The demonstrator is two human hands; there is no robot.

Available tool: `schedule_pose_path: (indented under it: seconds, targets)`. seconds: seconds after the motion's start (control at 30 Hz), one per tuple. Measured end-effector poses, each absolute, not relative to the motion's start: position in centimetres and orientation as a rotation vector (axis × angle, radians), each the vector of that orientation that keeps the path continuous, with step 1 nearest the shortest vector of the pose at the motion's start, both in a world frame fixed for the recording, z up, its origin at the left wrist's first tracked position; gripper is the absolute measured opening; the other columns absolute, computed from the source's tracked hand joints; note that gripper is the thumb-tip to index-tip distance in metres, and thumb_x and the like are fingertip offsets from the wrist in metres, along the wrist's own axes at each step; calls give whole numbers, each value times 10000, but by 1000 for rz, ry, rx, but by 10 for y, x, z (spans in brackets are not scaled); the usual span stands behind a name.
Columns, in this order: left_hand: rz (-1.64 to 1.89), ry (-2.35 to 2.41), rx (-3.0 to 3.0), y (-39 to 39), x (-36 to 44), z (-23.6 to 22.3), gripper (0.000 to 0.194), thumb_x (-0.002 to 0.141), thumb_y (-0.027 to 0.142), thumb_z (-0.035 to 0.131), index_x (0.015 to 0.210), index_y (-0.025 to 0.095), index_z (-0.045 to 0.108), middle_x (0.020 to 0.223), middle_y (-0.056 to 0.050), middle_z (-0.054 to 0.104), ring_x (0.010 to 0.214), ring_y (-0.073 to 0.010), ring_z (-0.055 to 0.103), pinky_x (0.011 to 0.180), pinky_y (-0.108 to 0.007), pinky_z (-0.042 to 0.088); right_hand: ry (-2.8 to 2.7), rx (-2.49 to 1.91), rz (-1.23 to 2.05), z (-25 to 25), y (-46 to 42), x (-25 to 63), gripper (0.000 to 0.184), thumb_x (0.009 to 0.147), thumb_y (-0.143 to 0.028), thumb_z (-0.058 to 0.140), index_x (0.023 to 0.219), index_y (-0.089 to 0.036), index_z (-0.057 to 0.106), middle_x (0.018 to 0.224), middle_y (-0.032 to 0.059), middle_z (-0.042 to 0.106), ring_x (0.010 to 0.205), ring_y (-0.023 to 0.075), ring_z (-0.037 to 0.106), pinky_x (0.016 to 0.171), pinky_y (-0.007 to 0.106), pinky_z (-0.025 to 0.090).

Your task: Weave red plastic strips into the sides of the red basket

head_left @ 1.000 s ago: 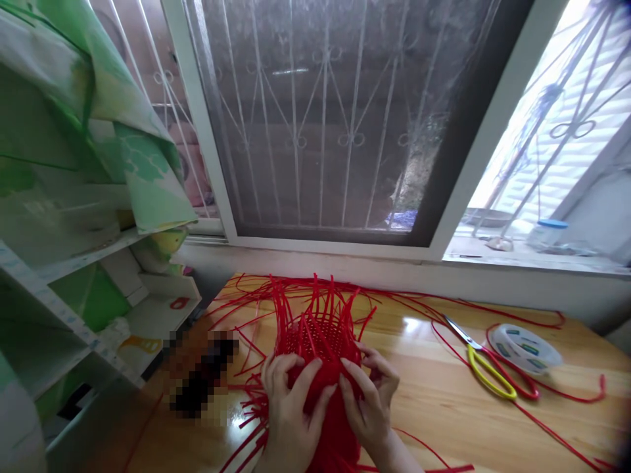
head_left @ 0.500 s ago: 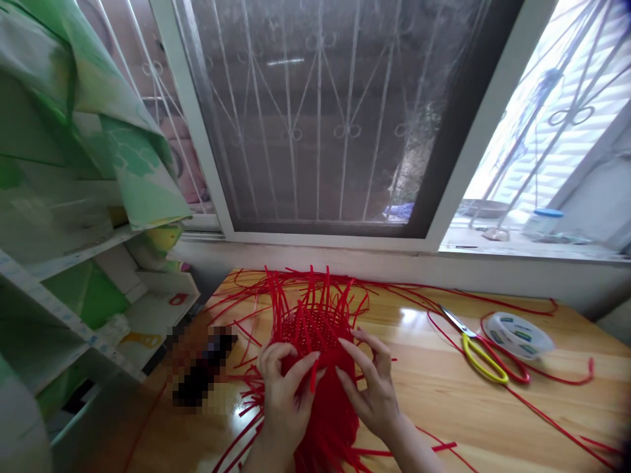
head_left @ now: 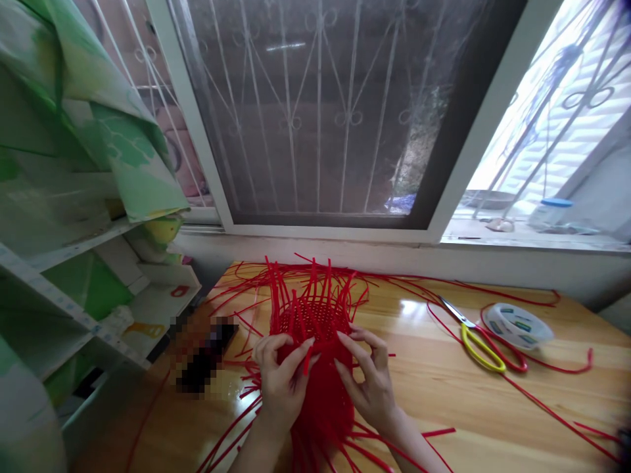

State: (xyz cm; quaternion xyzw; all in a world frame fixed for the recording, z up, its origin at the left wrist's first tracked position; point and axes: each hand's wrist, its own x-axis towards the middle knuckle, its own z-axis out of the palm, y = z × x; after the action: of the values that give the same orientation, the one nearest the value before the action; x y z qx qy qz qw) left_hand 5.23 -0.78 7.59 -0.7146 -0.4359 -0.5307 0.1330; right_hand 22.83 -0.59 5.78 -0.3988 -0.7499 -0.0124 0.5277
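A half-woven red basket [head_left: 323, 387] of plastic strips lies on the wooden table [head_left: 444, 394], its loose ends fanning up toward the window. My left hand [head_left: 280, 381] curls over the basket's left side, fingers pinching a red strip [head_left: 307, 360] at the weave's edge. My right hand [head_left: 369, 378] rests on the basket's right side with bent fingers pressing the weave. Both wrists come in from the bottom edge.
Yellow-handled scissors [head_left: 474, 341] and a roll of clear tape [head_left: 515, 325] lie at the right among loose red strips [head_left: 542, 407]. A dark blurred object [head_left: 202, 355] sits left of the basket. White shelves [head_left: 73, 309] stand at the left, a barred window [head_left: 320, 118] behind.
My left fingers took up one red strip and lifted it at the weave edge. My right fingers shifted from gripping the basket to pressing its side. The view tilted slightly.
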Motion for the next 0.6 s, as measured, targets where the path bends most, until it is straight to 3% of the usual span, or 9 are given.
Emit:
schedule_pose_path:
  seconds: [0.13,0.37,0.6]
  targets:
    - [-1601,-1219,-2070,-6,52,75,346,729,141,666,1054,236,594,961,-46,452,911,-173,451,810,-363,364,-1796,-939,-16,62,-5,230,551,823,-138,498,1345,-235,351,1153,121,409,1104,245,452,886,447,473]
    - [-1605,-1246,-2055,-5,48,69,297,731,161,665,1013,224,596,968,-54,451,922,-183,451,811,-373,382,-1761,-922,-77,65,2,227,409,781,-142,557,1176,-237,503,1071,90,420,958,208,513,809,405,500]
    - [-1602,-1260,-2050,-6,46,62,321,734,177,667,1040,229,584,1003,-61,429,976,-188,436,862,-391,393,-1768,-962,-134,58,-1,226,473,788,-172,560,1248,-243,473,1031,89,433,972,221,502,794,405,502]
